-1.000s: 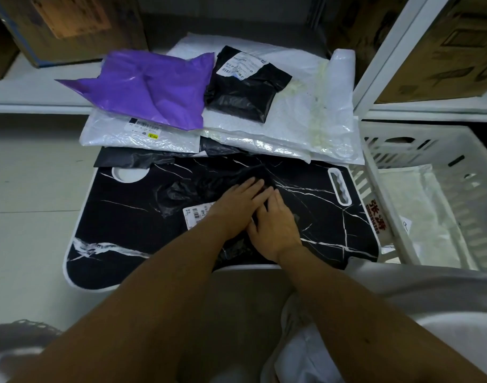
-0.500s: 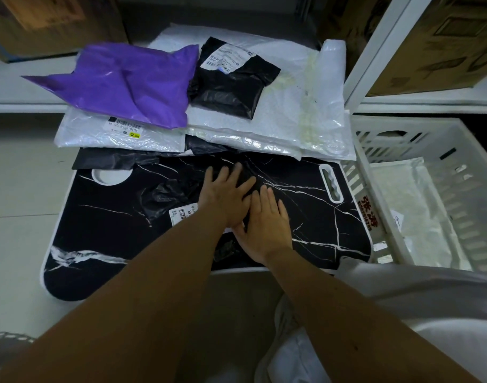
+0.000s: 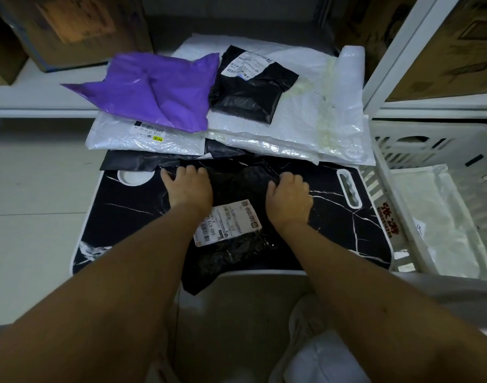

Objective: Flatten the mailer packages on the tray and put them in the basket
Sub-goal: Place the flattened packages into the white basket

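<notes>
A crumpled black mailer [image 3: 231,252] with a white shipping label lies on the black marble-patterned tray [image 3: 344,233], its near corner hanging over the tray's front edge. My left hand [image 3: 188,189] grips the mailer's far left edge with curled fingers. My right hand [image 3: 289,199] pinches its far right edge. The white slatted basket [image 3: 386,150] stands to the right of the tray with a flat clear-white mailer [image 3: 441,217] inside.
Behind the tray lies a pile of mailers: a purple one [image 3: 154,92], a black one with a label [image 3: 250,92], and white ones [image 3: 314,125] underneath. Cardboard boxes [image 3: 76,29] sit on white shelving at the back. My knee is below the tray.
Both hands have left the middle of the black mailer, where they pressed side by side, and spread apart to its far edge. The label has come into view.
</notes>
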Demonstrator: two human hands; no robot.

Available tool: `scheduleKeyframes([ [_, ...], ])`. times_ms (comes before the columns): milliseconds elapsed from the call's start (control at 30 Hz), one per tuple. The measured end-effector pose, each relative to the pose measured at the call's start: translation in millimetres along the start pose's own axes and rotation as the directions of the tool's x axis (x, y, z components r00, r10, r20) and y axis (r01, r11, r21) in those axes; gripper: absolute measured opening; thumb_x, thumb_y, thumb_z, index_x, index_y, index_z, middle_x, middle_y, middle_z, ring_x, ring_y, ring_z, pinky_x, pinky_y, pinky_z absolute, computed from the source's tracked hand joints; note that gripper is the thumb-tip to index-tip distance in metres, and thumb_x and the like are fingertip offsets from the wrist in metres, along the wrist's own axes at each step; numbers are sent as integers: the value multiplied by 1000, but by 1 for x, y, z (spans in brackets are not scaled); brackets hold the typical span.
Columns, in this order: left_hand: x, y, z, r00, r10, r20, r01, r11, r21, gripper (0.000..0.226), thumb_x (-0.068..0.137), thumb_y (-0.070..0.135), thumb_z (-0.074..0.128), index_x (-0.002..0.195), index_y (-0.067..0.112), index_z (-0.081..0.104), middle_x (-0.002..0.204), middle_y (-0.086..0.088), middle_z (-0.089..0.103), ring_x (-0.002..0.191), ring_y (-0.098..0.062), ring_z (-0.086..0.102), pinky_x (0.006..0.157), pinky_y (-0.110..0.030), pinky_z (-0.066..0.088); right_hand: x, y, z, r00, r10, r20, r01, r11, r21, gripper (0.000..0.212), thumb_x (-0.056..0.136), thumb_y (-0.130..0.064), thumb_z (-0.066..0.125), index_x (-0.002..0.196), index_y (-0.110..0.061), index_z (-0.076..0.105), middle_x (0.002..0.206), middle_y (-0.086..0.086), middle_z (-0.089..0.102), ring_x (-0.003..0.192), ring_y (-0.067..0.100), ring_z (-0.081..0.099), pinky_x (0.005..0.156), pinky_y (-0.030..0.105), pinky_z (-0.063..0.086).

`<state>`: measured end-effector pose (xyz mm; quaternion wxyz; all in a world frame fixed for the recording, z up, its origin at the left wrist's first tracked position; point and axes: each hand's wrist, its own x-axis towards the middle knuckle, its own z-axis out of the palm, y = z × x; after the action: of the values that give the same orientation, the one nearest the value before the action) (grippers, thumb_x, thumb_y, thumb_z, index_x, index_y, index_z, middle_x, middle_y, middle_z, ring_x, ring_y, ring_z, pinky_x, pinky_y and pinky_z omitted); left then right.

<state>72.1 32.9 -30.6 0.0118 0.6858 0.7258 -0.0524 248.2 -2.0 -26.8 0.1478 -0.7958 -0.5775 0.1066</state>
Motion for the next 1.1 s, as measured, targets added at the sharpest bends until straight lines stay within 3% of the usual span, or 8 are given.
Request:
scheduleKeyframes([
  [267, 7, -10, 4, 998, -5, 58, 6, 1000, -3, 35, 99, 30, 39, 129, 13, 47, 132, -11, 47, 125, -29, 38, 102, -47, 31, 56, -27, -3, 944, 121, 306, -184, 965, 186, 38, 96, -49, 47, 126, -26, 57, 128, 5, 57, 125, 31, 41, 102, 46, 35],
  [467, 6, -6, 7, 997, 18, 73, -15, 999, -51, 35, 103, 32, 29, 123, 11, 48, 127, -10, 55, 121, -30, 47, 97, -43, 33, 56, -29, 9, 962, 208, 174, -262, 883, 389, 23, 101, -35, 43, 86, -26, 57, 95, 2, 59, 114, 30, 51, 92, 37, 41],
  [600, 14, -8, -3, 999, 17, 45, -12, 995, -98, 29, 103, 32, 30, 113, 14, 49, 108, -10, 66, 103, -30, 62, 86, -38, 36, 49, -22, 12, 944, 316, 99, -326, 831, 451, 27, 104, -29, 36, 85, -19, 52, 95, 4, 59, 110, 32, 53, 77, 30, 34],
  [700, 20, -15, -15, 997, -44, 69, 52, 991, -123, 52, 99, 54, 24, 104, 15, 58, 103, -11, 66, 99, -30, 62, 75, -35, 39, 44, -18, 6, 943, 325, 73, -326, 854, 407, 29, 105, -31, 32, 93, -16, 54, 96, 5, 60, 108, 31, 56, 78, 33, 38],
  [833, 16, -26, -17, 975, -185, -124, 182, 983, -36, 60, 97, 57, 20, 117, 12, 54, 118, -13, 59, 116, -31, 50, 98, -46, 34, 42, -6, -9, 955, 297, 28, -296, 935, 197, 37, 105, -35, 27, 119, -13, 53, 116, 12, 62, 109, 33, 57, 77, 35, 36],
  [967, 6, -26, -15, 975, -104, -198, 121, 990, 76, 40, 99, 36, 38, 129, 10, 43, 139, -16, 41, 136, -32, 30, 112, -48, 24, 30, 4, -13, 915, 402, -46, -396, 913, 95, 45, 103, -39, 32, 136, -9, 37, 138, 15, 43, 127, 32, 39, 100, 49, 33],
  [1033, -4, -11, -17, 975, 47, -218, -27, 995, 93, 36, 95, 25, 45, 128, 9, 45, 135, -15, 43, 130, -30, 36, 108, -42, 32, 14, 9, -9, 946, 255, -201, -261, 965, -6, 38, 101, -33, 37, 131, -10, 42, 132, 12, 46, 123, 29, 41, 101, 48, 32],
  [1100, -15, 12, -13, 971, 191, -144, -190, 982, 20, 33, 92, 15, 47, 124, 9, 49, 125, -11, 46, 117, -27, 42, 99, -36, 41, -3, 9, -5, 971, -50, -234, 27, 995, -100, 30, 100, -29, 39, 125, -14, 46, 128, 7, 49, 120, 24, 43, 101, 44, 33],
])
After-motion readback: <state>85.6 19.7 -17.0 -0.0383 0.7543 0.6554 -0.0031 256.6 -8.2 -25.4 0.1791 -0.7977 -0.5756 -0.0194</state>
